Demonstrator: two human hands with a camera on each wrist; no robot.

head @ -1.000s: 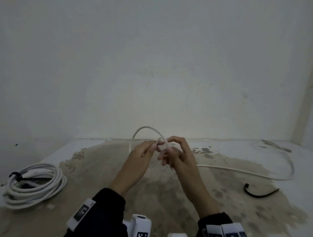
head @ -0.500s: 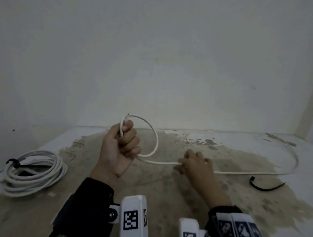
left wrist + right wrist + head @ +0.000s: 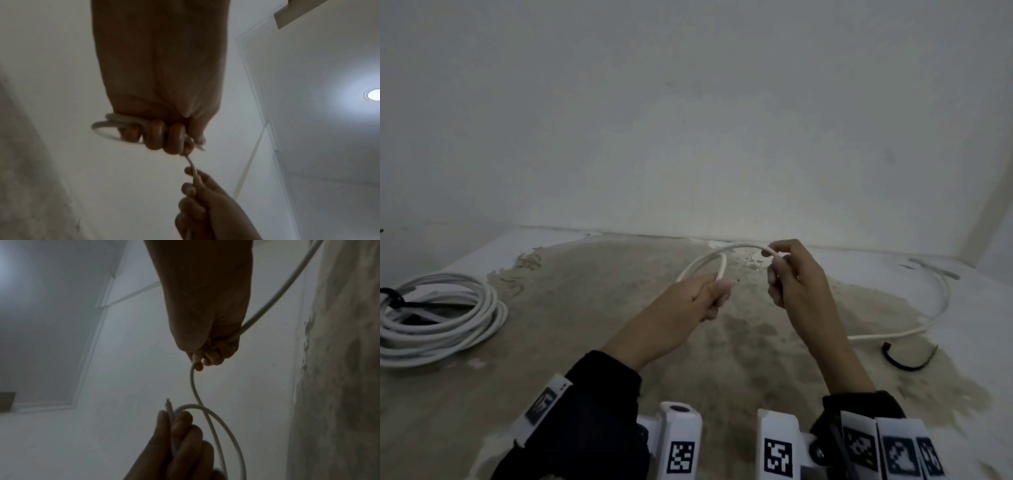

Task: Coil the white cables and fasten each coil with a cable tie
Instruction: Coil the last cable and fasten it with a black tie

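While our left hand [image 3: 709, 294] grips the first small loop of the white cable [image 3: 726, 250] and our right hand [image 3: 791, 274] pinches it just beside, its tail trailing beyond the right hand may snag the black cable tie [image 3: 904, 359], springing the loop open.

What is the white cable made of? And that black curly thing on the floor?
Cable: probably copper wire in a smooth white plastic or rubbery jacket; it bends in soft curves between the hands, and a dark tip pokes out at its cut end. Black tie: likely thin flexible plastic, a narrow strip lying curled; too small to be sure.
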